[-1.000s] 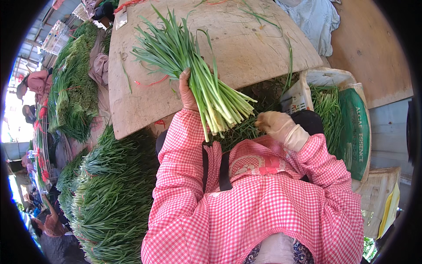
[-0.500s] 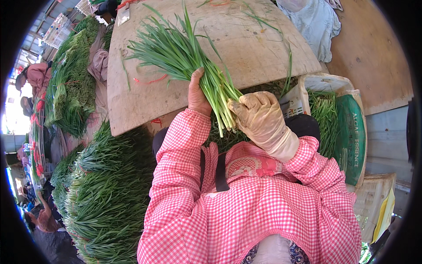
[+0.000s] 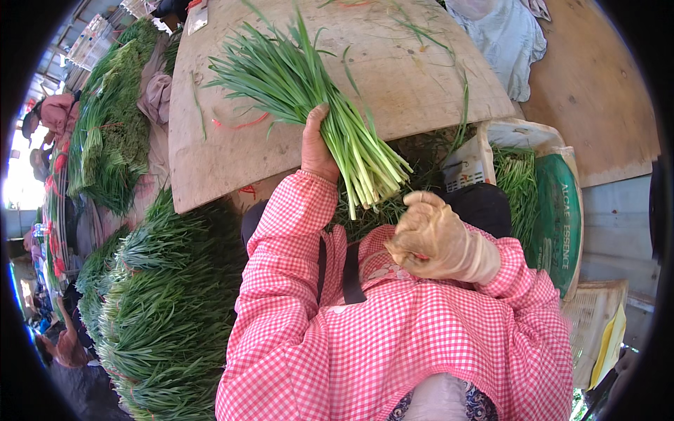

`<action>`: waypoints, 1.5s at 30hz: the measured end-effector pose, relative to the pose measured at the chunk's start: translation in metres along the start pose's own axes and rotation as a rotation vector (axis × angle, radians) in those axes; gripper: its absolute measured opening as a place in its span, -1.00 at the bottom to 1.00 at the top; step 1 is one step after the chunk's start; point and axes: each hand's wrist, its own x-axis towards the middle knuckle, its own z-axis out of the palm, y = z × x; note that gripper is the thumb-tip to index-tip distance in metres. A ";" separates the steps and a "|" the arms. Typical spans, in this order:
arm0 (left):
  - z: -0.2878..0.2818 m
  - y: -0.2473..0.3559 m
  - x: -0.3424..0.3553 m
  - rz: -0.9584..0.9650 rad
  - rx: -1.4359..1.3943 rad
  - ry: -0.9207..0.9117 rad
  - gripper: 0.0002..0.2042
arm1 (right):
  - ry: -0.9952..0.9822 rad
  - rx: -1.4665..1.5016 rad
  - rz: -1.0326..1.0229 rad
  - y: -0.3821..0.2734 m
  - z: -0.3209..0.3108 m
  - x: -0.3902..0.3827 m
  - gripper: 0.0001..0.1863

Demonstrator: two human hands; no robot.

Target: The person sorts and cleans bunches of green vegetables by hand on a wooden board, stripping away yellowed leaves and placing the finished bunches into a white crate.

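My left hand [image 3: 316, 147] is closed around a bunch of long, flat green stalks [image 3: 309, 81] with pale stem ends, leaves pointing up and left over a wooden board [image 3: 232, 161]. My right hand [image 3: 439, 238], in a cream glove, is curled below and right of the pale ends, apart from them and above my checked apron. Whatever its fingers hold, if anything, is hidden. Loose trimmings [image 3: 421, 154] lie beneath the bunch.
Stacked green bundles [image 3: 154, 309] fill the lower left, with another pile [image 3: 105, 126] farther back. A white crate [image 3: 523, 130] of greens and a green sack [image 3: 558, 217] stand at my right. A pale cloth [image 3: 495, 38] lies back right. Co-workers [image 3: 60, 112] are at far left.
My right hand rose to the stem ends at the half-second frame, then pulled back down and right, fingers curled. My left hand still grips the bunch, slightly higher than at first.
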 end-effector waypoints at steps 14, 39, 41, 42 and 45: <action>-0.010 0.000 0.005 0.010 -0.035 0.020 -0.70 | -0.070 0.088 0.558 0.009 -0.013 -0.004 -0.77; -0.005 0.001 0.005 0.092 0.000 0.036 -0.73 | 0.048 1.436 0.908 0.040 0.042 0.003 -0.61; -0.002 -0.001 0.008 0.081 -0.029 0.030 -0.73 | 0.118 1.502 0.847 0.041 0.047 -0.002 -0.68; -0.003 0.001 0.009 0.086 -0.041 0.025 -0.73 | 0.096 1.496 0.838 0.045 0.051 -0.006 -0.69; -0.003 0.010 0.007 0.107 -0.082 0.031 -0.72 | -0.046 1.442 0.765 0.037 0.042 -0.015 -0.74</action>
